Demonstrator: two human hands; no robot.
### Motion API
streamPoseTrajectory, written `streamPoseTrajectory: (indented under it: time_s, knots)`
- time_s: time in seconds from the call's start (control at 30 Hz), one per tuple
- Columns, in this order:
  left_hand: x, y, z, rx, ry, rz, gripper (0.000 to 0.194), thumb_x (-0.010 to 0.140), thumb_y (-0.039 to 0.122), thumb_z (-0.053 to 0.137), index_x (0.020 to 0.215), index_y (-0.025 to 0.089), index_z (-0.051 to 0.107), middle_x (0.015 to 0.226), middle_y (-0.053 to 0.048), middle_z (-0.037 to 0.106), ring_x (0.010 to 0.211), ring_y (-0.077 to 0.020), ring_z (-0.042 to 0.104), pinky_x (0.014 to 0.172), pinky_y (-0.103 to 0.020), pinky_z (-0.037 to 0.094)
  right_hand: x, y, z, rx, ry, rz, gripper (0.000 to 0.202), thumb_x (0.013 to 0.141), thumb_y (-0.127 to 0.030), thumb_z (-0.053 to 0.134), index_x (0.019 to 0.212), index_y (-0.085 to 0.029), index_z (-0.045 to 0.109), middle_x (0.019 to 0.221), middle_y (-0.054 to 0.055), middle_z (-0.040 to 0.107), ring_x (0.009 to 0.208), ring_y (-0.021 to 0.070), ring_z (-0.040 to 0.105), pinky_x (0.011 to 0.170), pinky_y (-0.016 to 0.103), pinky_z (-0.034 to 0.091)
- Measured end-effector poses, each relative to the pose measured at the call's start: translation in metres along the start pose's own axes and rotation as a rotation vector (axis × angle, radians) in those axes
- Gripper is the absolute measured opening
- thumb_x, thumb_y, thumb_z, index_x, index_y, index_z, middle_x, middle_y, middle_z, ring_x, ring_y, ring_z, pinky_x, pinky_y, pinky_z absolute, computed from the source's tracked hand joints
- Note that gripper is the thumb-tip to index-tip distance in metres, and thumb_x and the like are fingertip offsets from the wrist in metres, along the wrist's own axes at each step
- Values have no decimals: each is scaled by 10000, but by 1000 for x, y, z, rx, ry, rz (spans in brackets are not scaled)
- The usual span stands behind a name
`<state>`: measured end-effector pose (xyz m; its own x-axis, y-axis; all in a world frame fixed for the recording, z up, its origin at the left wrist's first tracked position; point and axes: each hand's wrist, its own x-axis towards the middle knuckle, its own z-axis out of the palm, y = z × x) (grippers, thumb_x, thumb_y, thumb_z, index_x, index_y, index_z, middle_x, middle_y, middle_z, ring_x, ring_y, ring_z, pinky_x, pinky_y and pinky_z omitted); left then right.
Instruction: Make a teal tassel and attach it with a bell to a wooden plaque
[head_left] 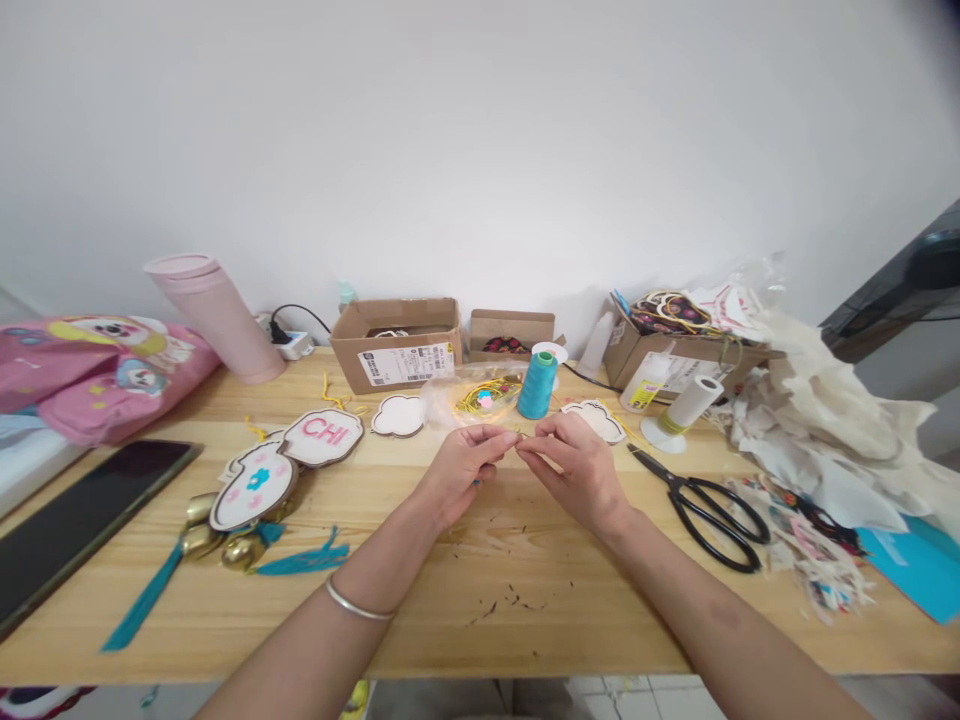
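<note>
Both hands meet over the middle of the wooden table, fingertips almost touching. My left hand (466,468) is closed in a pinch, and a bit of blue shows beneath its fingers. Opposite it, my right hand (574,465) pinches with thumb and forefinger; a thin yellowish strand seems to show between the two hands, too small to make out clearly. Just behind them stand a blue thread cone (538,386) and a clear bag with yellow cord (491,396). White cloud-shaped pieces lie on either side, one at the left (398,416) and one at the right (594,421).
Black scissors (712,510) and fabric scraps (817,550) lie right. Cardboard boxes (397,362) line the wall, with a glue bottle (646,382) at right. At left are embroidered pieces (326,437), brass bells (241,552), a phone (90,515) and a pink tumbler (217,318).
</note>
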<state>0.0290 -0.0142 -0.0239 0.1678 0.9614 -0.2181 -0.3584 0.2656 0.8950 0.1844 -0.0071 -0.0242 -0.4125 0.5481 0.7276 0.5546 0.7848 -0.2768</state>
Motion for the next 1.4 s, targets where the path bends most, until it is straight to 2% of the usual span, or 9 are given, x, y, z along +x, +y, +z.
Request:
streamPoseTrajectory:
  time_s: [0.17, 0.23, 0.33, 0.43, 0.67, 0.8, 0.93, 1.2, 1.4]
  knots:
    - [-3, 4, 2, 34, -28, -4, 193, 570, 269, 714, 605, 117, 601, 498, 57, 423, 420, 0, 255, 384, -164, 139, 2, 4, -3, 200, 50, 129, 95, 745, -186, 574, 825, -189, 627, 775, 37, 560, 752, 133, 514, 675, 274, 425]
    - [-4, 5, 2, 69, -66, -8, 185, 580, 273, 707, 607, 118, 609, 474, 61, 417, 412, -1, 253, 389, -169, 142, 4, 7, -6, 228, 42, 123, 146, 743, -175, 580, 880, -199, 624, 803, 35, 563, 768, 131, 514, 687, 274, 421]
    - [-5, 6, 1, 120, -107, -15, 167, 580, 268, 705, 605, 124, 623, 465, 62, 436, 406, -1, 256, 397, -177, 152, 7, 10, -11, 252, -29, 43, 190, 744, -170, 582, 923, -219, 623, 814, 30, 567, 762, 131, 509, 682, 281, 411]
    - [-4, 5, -1, 172, -133, -28, 153, 575, 267, 705, 606, 133, 638, 476, 61, 466, 397, 2, 250, 401, -186, 157, 9, 12, -15, 283, -99, 0, 149, 747, -166, 576, 864, -229, 643, 784, 24, 568, 738, 133, 508, 664, 287, 404]
    - [-4, 3, -3, 262, -157, -36, 170, 573, 287, 707, 629, 140, 642, 519, 50, 506, 416, -5, 278, 406, -189, 160, 12, 9, -21, 395, -237, 120, 76, 743, -151, 574, 759, -192, 636, 743, 23, 554, 713, 119, 516, 648, 260, 414]
    - [-5, 3, -3, 250, -173, -42, 176, 570, 284, 710, 633, 136, 637, 542, 43, 508, 427, -10, 285, 400, -186, 157, 11, 7, -21, 393, -281, 141, 57, 765, -167, 546, 734, -188, 589, 767, 25, 553, 738, 124, 512, 674, 268, 414]
    - [-6, 4, -4, 177, -199, -109, 178, 583, 288, 706, 633, 137, 626, 531, 51, 471, 416, 1, 260, 390, -170, 143, 9, 7, -18, 337, -270, 102, 80, 796, -180, 506, 731, -175, 553, 788, 39, 544, 770, 130, 501, 695, 269, 406]
    - [-5, 2, -7, 39, -240, -279, 194, 585, 252, 711, 690, 114, 625, 619, 19, 483, 430, 14, 263, 367, -135, 116, 7, 11, -13, 216, -203, -84, 85, 816, -164, 465, 779, -176, 540, 823, 56, 552, 770, 141, 485, 681, 275, 406]
    - [-3, 1, -11, -35, -305, -355, 155, 601, 205, 701, 676, 88, 632, 626, -1, 478, 449, 12, 272, 359, -111, 127, 8, 9, -16, 199, -227, -114, 92, 820, -176, 457, 775, -182, 537, 806, 53, 543, 750, 141, 483, 663, 275, 413]
